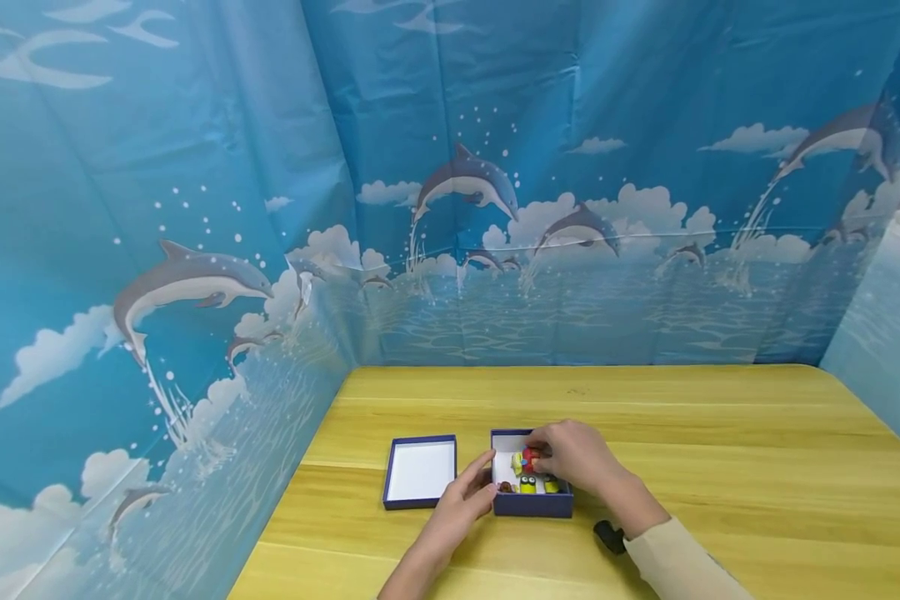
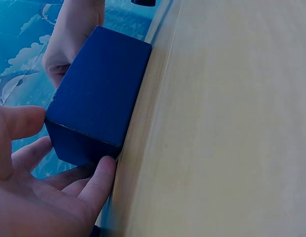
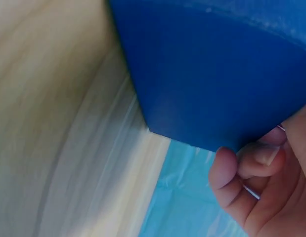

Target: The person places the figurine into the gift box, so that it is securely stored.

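"Holding what, with the right hand (image 1: pixel 576 454)?"

"Pinching a small red toy (image 1: pixel 529 457) between thumb and fingers, down inside an open-topped, dark-blue rectangular box with a white interior (image 1: pixel 532 506). In the right wrist view, curled at the box's edge, with the toy hidden behind the blue wall."

"And with the left hand (image 1: pixel 461 500)?"

"Spread fairly wide with the fingers nearly straight, touching the box's left end and near corner. Gripping no toy there (just resting against blue sides, judging by the left wrist view)."

"Anything else near the right fingers?"

"Yes: just nearer the wearer, inside the box, a yellow figure with big white eyes (image 1: pixel 528 485), with a second yellow figure (image 1: pixel 552 485) to its right. Also a small brown piece (image 1: pixel 505 487), close to the left thumb but across the wall."

"Beyond the left fingers?"

"To their left, a shallow, square, blue-rimmed lid with a white inside (image 1: pixel 420 469), lying face up on the yellow wood-grain worktop (image 1: pixel 720 467). Nearer the wearer than the right fingers, a short black object (image 1: pixel 610 537), partly covered by the wrist."
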A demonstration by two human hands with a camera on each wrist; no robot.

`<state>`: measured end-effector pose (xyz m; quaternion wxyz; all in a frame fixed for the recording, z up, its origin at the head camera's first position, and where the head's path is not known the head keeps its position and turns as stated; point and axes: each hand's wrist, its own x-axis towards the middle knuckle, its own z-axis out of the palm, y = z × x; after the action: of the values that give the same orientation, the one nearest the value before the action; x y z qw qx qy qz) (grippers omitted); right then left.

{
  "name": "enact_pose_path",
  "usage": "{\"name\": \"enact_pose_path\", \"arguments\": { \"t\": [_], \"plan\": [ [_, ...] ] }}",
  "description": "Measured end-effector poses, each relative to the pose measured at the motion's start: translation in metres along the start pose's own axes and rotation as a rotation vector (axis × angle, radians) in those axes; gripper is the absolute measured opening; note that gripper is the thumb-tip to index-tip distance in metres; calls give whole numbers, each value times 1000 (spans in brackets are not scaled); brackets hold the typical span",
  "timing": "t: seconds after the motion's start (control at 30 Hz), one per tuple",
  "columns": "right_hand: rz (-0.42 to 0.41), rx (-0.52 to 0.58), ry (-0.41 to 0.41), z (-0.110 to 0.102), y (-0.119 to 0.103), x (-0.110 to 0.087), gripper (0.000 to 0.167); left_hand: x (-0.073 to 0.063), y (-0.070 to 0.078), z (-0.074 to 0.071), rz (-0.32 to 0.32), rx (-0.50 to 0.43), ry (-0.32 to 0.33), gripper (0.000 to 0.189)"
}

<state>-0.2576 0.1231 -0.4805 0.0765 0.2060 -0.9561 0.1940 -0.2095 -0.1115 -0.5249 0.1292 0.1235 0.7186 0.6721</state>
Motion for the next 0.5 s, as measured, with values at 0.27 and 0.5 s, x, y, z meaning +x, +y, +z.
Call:
{"name": "enact_pose_path", "arguments": {
  "t": [0.27,0.5],
  "plan": [
    [35,57,18,0,0,-3,19,-1,0,0,-10,2,2,53],
    [39,79,6,-3,1,-6,25,0,0,1,-7,0,-2,53]
  ]
}}
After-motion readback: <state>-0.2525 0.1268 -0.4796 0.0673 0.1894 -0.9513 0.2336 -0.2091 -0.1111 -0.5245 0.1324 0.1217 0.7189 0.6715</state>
